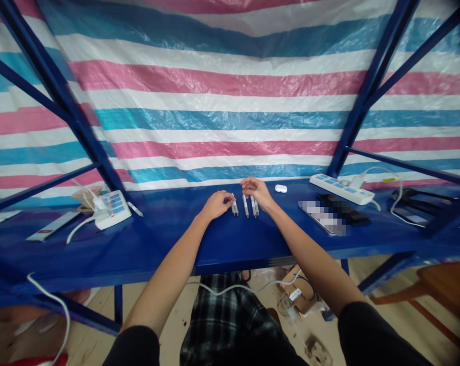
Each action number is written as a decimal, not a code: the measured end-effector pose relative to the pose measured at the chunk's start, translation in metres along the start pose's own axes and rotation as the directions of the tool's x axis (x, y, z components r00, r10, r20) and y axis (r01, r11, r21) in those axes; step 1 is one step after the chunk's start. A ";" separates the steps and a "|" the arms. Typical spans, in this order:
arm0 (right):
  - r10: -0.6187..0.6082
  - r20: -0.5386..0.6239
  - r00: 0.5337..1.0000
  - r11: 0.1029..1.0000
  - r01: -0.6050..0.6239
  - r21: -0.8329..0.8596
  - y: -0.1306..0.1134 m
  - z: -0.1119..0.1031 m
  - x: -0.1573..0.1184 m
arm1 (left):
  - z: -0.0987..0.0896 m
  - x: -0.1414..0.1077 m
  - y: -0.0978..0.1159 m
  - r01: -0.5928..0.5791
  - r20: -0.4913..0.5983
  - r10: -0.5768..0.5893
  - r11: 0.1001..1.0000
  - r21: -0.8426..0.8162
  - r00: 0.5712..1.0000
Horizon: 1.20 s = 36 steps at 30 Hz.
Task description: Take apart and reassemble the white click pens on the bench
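Note:
Several slim white-and-grey pens lie side by side in small groups on a blue metal shelf top (230,244). My left hand (217,204) is at the left pens (235,207), its bent fingertips closed at their far ends. My right hand (257,192) arches over the far end of the middle pen (246,207), with curled fingers at its tip. Beside that pen, under my right hand, lie the right pens (254,208), their upper ends partly covered. Exact finger contact is small and hard to see.
A white earbud case (280,188) lies right of my hands. Further right are a phone (317,216), a dark flat object (344,209) and a power strip (342,189). Another power strip (113,208) and a single pen (135,209) lie left. Blue posts (354,122) flank the striped sheet (222,101).

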State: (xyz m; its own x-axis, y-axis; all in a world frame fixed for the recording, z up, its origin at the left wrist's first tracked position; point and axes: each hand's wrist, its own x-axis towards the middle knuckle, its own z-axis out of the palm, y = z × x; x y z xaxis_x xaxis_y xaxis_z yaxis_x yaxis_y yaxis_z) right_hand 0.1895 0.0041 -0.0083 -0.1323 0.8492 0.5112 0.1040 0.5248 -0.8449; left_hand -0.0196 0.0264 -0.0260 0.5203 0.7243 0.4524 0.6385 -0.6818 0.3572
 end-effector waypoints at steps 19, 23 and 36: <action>0.191 0.199 0.961 0.315 0.132 -0.940 -0.011 0.027 -0.009 | 0.001 0.000 -0.006 0.054 0.024 -0.055 0.998 0.037 0.998; 0.171 0.138 0.975 0.337 0.074 -0.938 -0.013 0.022 -0.007 | -0.002 -0.002 0.000 0.036 0.001 -0.036 0.997 0.074 0.999; 0.066 0.224 0.972 0.917 0.029 -0.397 -0.001 -0.011 -0.001 | -0.016 0.000 0.022 -0.181 -0.066 0.215 0.923 0.338 0.974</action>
State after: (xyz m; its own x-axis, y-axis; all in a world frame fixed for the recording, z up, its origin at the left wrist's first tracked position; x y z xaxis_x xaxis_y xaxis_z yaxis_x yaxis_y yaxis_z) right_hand 0.2004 0.0035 -0.0062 -0.3423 0.8475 0.4057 0.4830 0.5291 -0.6977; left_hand -0.0145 0.0094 -0.0056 0.6072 0.5521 0.5714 0.6871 -0.7260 -0.0286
